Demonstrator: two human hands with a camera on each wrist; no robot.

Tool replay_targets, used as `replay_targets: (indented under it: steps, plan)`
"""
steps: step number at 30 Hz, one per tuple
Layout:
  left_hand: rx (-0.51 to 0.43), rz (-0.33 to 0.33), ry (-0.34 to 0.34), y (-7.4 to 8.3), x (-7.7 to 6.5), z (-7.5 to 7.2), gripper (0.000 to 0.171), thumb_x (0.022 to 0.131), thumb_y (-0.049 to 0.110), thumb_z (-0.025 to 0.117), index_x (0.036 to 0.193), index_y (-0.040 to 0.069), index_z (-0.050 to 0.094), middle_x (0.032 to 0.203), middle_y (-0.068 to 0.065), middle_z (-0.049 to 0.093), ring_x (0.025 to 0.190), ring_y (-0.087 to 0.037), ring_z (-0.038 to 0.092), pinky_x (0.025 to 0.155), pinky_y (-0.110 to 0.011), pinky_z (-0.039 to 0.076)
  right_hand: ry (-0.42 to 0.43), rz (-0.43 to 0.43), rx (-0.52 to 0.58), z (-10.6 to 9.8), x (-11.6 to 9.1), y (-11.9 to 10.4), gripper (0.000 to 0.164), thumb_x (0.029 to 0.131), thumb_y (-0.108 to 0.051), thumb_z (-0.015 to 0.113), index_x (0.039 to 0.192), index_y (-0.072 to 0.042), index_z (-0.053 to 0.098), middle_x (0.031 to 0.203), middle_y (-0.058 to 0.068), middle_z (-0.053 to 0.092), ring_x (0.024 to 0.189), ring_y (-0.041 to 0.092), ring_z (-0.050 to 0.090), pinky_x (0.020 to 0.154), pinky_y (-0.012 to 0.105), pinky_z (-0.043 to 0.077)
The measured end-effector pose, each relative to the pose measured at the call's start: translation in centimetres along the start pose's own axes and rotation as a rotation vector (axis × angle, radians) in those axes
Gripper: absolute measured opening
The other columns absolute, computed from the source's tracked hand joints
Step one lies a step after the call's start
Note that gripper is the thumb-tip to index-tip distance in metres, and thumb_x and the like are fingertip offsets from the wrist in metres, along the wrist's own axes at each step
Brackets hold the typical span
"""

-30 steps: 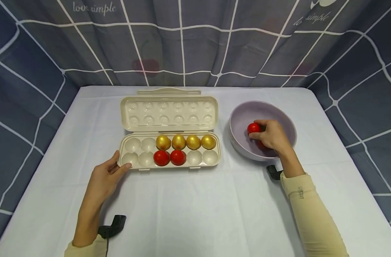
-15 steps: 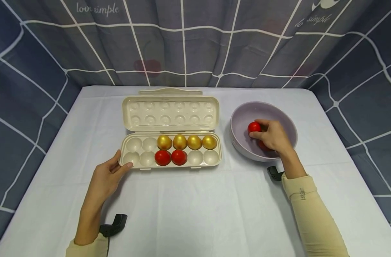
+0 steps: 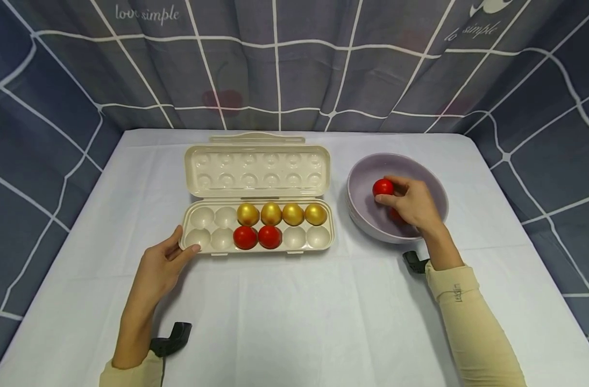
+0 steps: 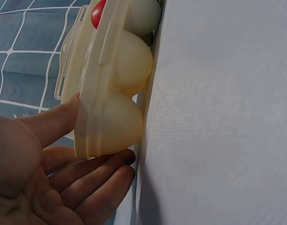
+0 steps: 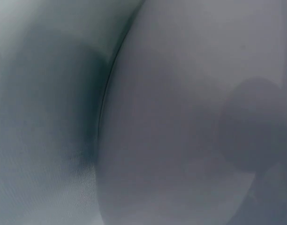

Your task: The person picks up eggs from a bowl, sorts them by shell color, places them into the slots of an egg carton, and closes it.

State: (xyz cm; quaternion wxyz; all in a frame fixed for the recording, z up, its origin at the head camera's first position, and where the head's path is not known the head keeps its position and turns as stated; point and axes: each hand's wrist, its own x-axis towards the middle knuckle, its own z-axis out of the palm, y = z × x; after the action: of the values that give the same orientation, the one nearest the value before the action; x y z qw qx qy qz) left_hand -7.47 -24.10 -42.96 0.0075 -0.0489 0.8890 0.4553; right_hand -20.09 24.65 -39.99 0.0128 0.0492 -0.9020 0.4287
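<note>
An open cream egg carton (image 3: 257, 251) lies on the table, with several gold eggs (image 3: 271, 214) in its far row and two red eggs (image 3: 245, 237) in the near row. My left hand (image 3: 160, 269) grips the carton's left end; in the left wrist view its thumb (image 4: 59, 119) is on the rim and the fingers curl under the cups. Over the lilac bowl (image 3: 367, 228), my right hand (image 3: 412, 204) pinches a red egg (image 3: 383, 187) between thumb and fingers. Another red egg (image 3: 396, 217) shows partly below that hand. The right wrist view shows only the bowl's outer wall (image 5: 157, 117).
A white cloth (image 3: 294, 312) covers the table. Grey checked curtains (image 3: 304, 75) enclose its back and sides. The carton's lid (image 3: 257, 172) lies folded back behind the tray, left of the bowl.
My right hand has shifted slightly up and away with the red egg between its fingers. The left hand keeps its place on the egg carton.
</note>
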Motion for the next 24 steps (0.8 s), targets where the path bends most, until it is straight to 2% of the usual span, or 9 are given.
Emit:
replay_targets:
  steps: [5, 11, 13, 16, 19, 21, 24]
  plan:
    - [0.002, -0.011, -0.008, 0.1, 0.0, 0.0, 0.078, 0.095, 0.034, 0.068, 0.147, -0.01, 0.029, 0.141, -0.032, 0.041, 0.123, -0.037, 0.051, 0.078, -0.004, 0.042, 0.006, -0.009, 0.06, 0.1, -0.1, 0.0, 0.05, 0.083, -0.014, 0.082, 0.128, 0.003, 0.064, 0.117, 0.02, 0.067, 0.103, 0.022, 0.064, 0.079, 0.011, 0.045]
    - [0.006, -0.008, -0.002, 0.0, 0.1, 0.1, 0.077, 0.095, 0.032, 0.067, 0.146, -0.011, 0.03, 0.142, -0.032, 0.041, 0.123, -0.038, 0.051, 0.078, -0.004, 0.042, 0.02, -0.011, 0.154, 0.1, -0.4, -0.4, 0.053, 0.084, -0.016, 0.081, 0.131, -0.001, 0.063, 0.124, 0.017, 0.065, 0.107, 0.014, 0.065, 0.084, 0.012, 0.048]
    - [0.009, -0.011, -0.002, -0.1, 0.1, 0.1, 0.077, 0.096, 0.033, 0.067, 0.146, -0.011, 0.029, 0.142, -0.032, 0.041, 0.123, -0.037, 0.052, 0.078, -0.003, 0.041, 0.028, -0.037, 0.182, 0.3, -0.6, -0.7, 0.052, 0.084, -0.015, 0.081, 0.131, -0.002, 0.063, 0.122, 0.015, 0.066, 0.104, 0.012, 0.065, 0.081, 0.014, 0.05]
    - [0.015, -0.021, -0.009, 0.0, 0.1, 0.0, 0.078, 0.096, 0.034, 0.067, 0.147, -0.01, 0.029, 0.142, -0.032, 0.04, 0.124, -0.038, 0.051, 0.078, -0.004, 0.042, 0.034, -0.127, 0.246, 0.7, -0.7, -1.5, 0.047, 0.083, -0.005, 0.08, 0.127, 0.002, 0.065, 0.115, 0.015, 0.068, 0.097, 0.009, 0.066, 0.081, 0.016, 0.051]
    - [0.022, -0.027, -0.012, 0.1, 0.1, 0.0, 0.078, 0.096, 0.035, 0.066, 0.147, -0.01, 0.029, 0.143, -0.032, 0.039, 0.124, -0.038, 0.051, 0.078, -0.004, 0.042, 0.011, -0.213, 0.285, 1.3, -1.4, -3.7, 0.043, 0.082, 0.004, 0.077, 0.122, 0.009, 0.064, 0.109, 0.02, 0.068, 0.094, 0.011, 0.066, 0.083, 0.019, 0.052]
    - [0.026, -0.027, -0.013, 0.1, 0.1, -0.1, 0.078, 0.096, 0.035, 0.066, 0.147, -0.01, 0.029, 0.144, -0.032, 0.038, 0.124, -0.039, 0.05, 0.078, -0.004, 0.042, -0.012, -0.236, 0.286, 1.8, -1.6, -4.9, 0.043, 0.082, 0.007, 0.075, 0.123, 0.012, 0.062, 0.111, 0.023, 0.067, 0.098, 0.016, 0.066, 0.089, 0.022, 0.051]
    - [0.02, -0.021, -0.014, 0.1, 0.1, -0.1, 0.078, 0.096, 0.035, 0.066, 0.147, -0.011, 0.029, 0.143, -0.032, 0.039, 0.123, -0.04, 0.051, 0.077, -0.003, 0.041, -0.024, -0.252, 0.257, 2.7, -1.7, -5.8, 0.046, 0.083, 0.004, 0.076, 0.126, 0.009, 0.062, 0.117, 0.02, 0.066, 0.105, 0.022, 0.065, 0.093, 0.024, 0.05]
